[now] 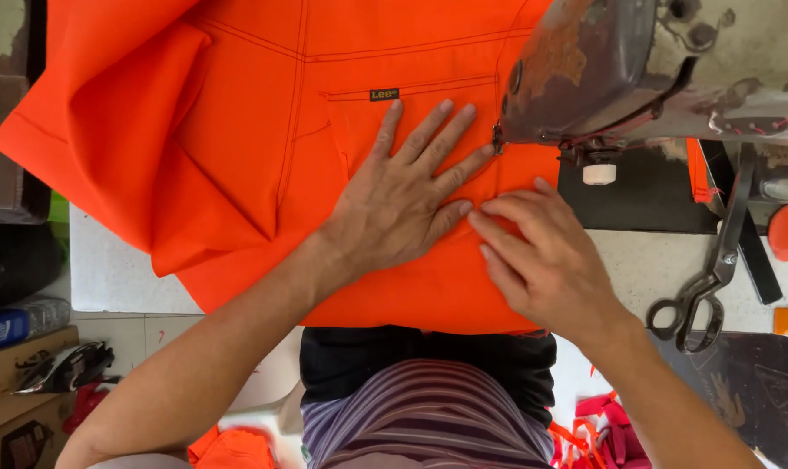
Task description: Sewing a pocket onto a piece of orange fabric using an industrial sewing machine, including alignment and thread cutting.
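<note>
Sewing machine head (663, 65): one, worn and rust-flecked, cut off by the upper and right picture edges. Its needle is hard to make out behind the housing; only a small white round part (599, 174) under the head is plain.

Orange garment (264, 130): one, of heavy cloth with dark topstitching and a small dark label near a pocket opening. It spreads left of the machine head and runs off the top edge. Its left part is folded over itself, so the lower layers are hidden. Its near edge hangs over the table (107, 269) toward the person's lap.

Hands: two.
Left hand (403, 204): flat and released, fingers spread wide, palm pressing the garment just left of the machine head, fingertips reaching toward it.
Right hand (542, 256): flat as well, fingers close together, pressing the garment below the machine head; its fingertips meet the left hand's little finger. Neither hand grasps anything.

Scissors (707, 278): one pair, dark metal, lying shut below the machine head at its right, well apart from the right hand.

Orange scraps, right of the machine head: partly cut off, count unclear.

Plastic bottle (20, 323) and boxes, far left of the machine: partly out of view.
</note>
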